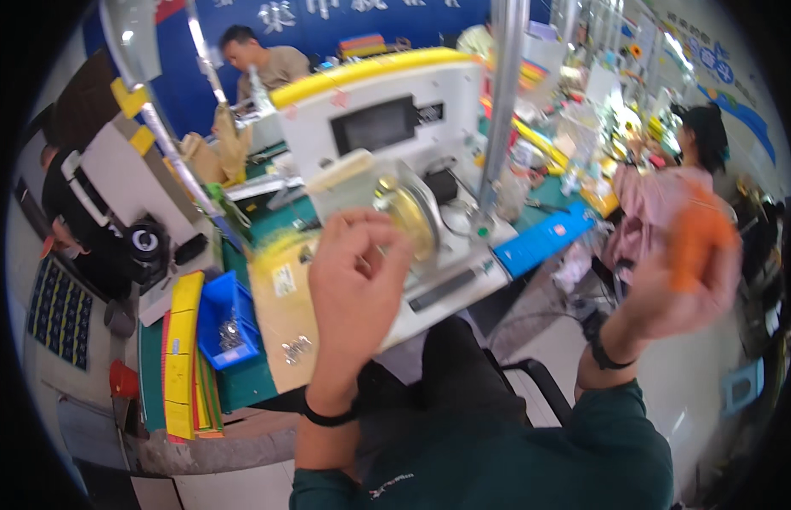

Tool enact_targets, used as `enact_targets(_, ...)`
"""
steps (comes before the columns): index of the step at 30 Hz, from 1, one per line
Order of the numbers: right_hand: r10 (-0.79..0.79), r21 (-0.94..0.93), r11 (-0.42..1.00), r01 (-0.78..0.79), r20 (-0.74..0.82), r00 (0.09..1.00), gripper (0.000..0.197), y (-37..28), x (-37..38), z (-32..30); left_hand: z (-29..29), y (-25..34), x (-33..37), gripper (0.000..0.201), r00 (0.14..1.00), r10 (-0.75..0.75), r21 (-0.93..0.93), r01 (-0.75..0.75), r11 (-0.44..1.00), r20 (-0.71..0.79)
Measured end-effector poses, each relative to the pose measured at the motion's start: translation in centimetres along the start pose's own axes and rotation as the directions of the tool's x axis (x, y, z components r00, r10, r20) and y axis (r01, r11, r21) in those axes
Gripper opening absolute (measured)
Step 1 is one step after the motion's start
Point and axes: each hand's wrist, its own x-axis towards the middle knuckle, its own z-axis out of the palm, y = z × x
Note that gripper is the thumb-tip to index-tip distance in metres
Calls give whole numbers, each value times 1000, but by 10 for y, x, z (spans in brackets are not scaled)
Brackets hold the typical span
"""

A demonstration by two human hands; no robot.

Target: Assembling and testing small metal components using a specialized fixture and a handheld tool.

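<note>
Across the blue wall (pixel 395 31), white lettering (pixel 320 8); left grip (pixel 357 272) curled, contents indiscernible; extended right grip (pixel 677 293) clasping blurred orange object (pixel 700 238).

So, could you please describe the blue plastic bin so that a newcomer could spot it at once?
Find the large white machine with the dark screen, then follow the green tabletop left. Past the flat tan board sits the blue plastic bin. Unlike that board and the long yellow strip flanking it, it is hollow and holds small shiny metal pieces.
</note>
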Motion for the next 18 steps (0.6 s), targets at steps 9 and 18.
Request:
enact_targets(9, 222, -340, 940, 8, 630, 745, 15, 33, -73, 30, 47, -13, 7, 14, 993, -60, -36, 64, 997, 99)
enact_targets(18, 222, -380, 923, 63, 657, 720, 13, 36, -85, 35, 52, -12, 3, 14, 984, -85, -49, 94, 994, 159)
